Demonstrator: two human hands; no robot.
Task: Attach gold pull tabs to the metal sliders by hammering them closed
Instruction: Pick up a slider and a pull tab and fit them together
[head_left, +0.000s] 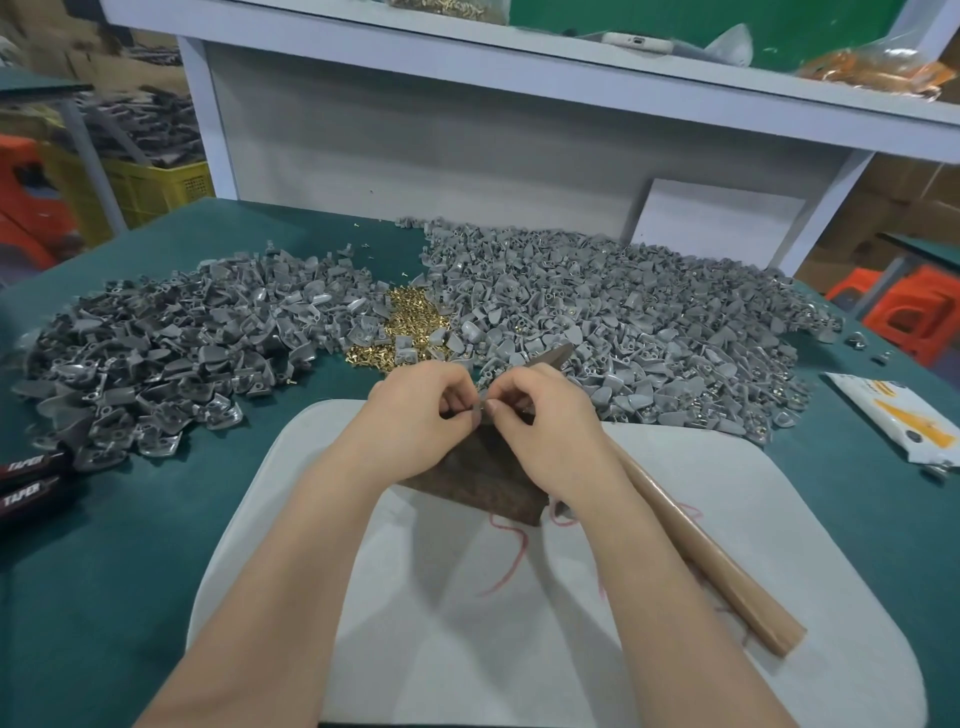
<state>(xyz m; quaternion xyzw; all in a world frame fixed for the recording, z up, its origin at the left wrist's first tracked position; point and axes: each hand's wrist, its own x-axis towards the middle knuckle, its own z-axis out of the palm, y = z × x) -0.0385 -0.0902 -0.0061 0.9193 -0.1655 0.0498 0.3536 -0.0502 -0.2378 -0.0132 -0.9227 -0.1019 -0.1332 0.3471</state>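
Two hands are meeting above the dark block (467, 480), left hand (415, 402) and right hand (548, 418) both pinching one grey slider (479, 413) with curled fingers (454, 399). Right of the block, the hammer (691, 545) is lying under the right wrist; gold tabs (410, 317) are lying beyond the block.

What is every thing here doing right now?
left hand, pinches the grey piece.
right hand, pinches it too.
hammer, slanted, handle passing under right wrist.
gold bits, heaped loose between grey piles.
dark block, flat on white mat, under hands.
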